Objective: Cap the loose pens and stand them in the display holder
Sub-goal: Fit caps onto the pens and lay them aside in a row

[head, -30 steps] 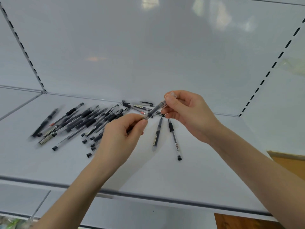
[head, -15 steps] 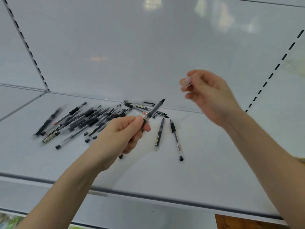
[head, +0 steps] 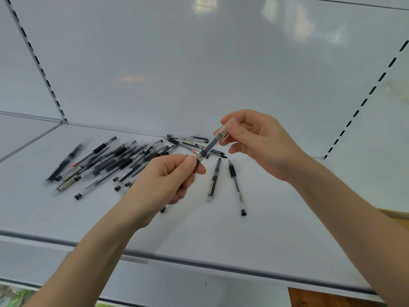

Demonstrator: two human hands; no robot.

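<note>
1. We look into a pale shelving bay with a glossy white back panel (head: 199, 74) framed by slotted uprights (head: 37, 63). A strip of brown wood (head: 332, 298) shows at lower right. No display holder is in view.
2. The white shelf (head: 221, 235) runs flat across the bay, its dark front edge toward us. Both forearms reach over it, and the hands work above it rather than on it.
3. A heap of pens (head: 110, 160) lies at the left of the shelf, most of them slanting toward the back right. A few back-row pens (head: 190, 141) lie near the panel, and a pair of pens (head: 213, 180) lies side by side below the hands, apart from the heap.
4. The left hand (head: 163, 180), nearer to us and lower, grips the rear of one pen between its thumb and curled fingers.
5. The right hand (head: 261, 142), farther back and higher, pinches a clear cap in its fingertips.
6. The held pen (head: 208, 147) slants from the left hand's grip up and away to the right, its dark writing end aimed at the right hand.
7. The cap (head: 224, 131) sits over that end, roughly in line with the pen's long axis. We cannot tell whether it is fully seated. We judge that the coming move is a short push along that axis, the hands closing on each other. A cap tilted off line could jam.
</note>
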